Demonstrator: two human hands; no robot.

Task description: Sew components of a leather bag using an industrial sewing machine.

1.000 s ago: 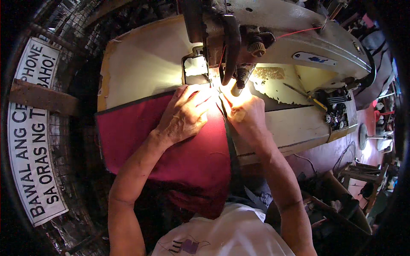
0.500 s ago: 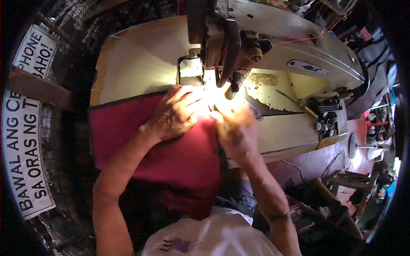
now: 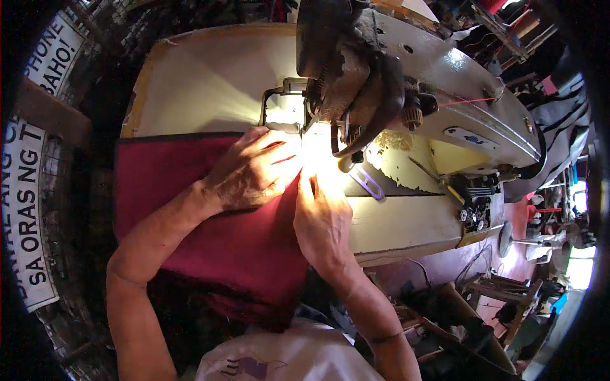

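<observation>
Dark red cloth, matte and closely woven, lies across the near left of the table, its far edge finished with a narrow black border and its near end hanging in dark folds toward the person's lap. The tabletop is pale and smooth, with a worn brown rim. Over it stands the sewing machine, curved, scuffed metal with dark fittings at the needle end and a taut red thread along its arm. A purple tool, a slim elongated loop, lies on the table right of the cloth.

Half a second ago the right hand was blurred beside that tool, partly covering it; now the hand is apart from it and at the cloth's right side. The left hand keeps nearly the same place on the cloth.

The left hand is palm down, fingers bent and close together, tips at the lit spot by the needle. The right hand reaches up from below, thumb and fingers drawn close at the cloth's edge. Glare washes out the fingertips, so whether either hand pinches the cloth cannot be told.
</observation>
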